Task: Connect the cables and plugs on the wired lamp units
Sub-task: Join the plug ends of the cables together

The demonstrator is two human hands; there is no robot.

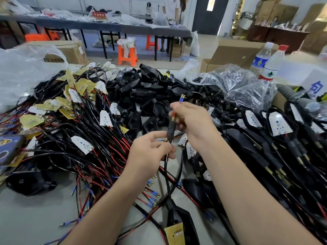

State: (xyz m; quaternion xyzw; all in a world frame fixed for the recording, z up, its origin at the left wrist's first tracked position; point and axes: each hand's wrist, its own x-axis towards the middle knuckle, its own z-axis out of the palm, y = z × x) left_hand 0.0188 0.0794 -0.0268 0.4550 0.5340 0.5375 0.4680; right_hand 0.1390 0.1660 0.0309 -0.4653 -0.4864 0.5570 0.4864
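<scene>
well, my left hand [150, 151] grips the cable [166, 167], my right hand [193, 121] pinches wires [180, 100] just above it; a tug could free them.

A small assembly workshop is shown. The grey surface [26, 218] is heaped with red and black wires [106, 152] attached to white LED boards [106, 118]. A mound of black lamp housings [141, 89] is piled beside clear plastic bags [235, 80] stuffed with black connectors. Open cardboard boxes [235, 52] are set on the floor behind. Farther back, a long table [106, 26] is strewn with more bagged parts and marked by a red sign [98, 14], with orange plastic stools [127, 55] placed beneath and before it. Brown cartons [281, 11] are stacked by the right wall.
</scene>
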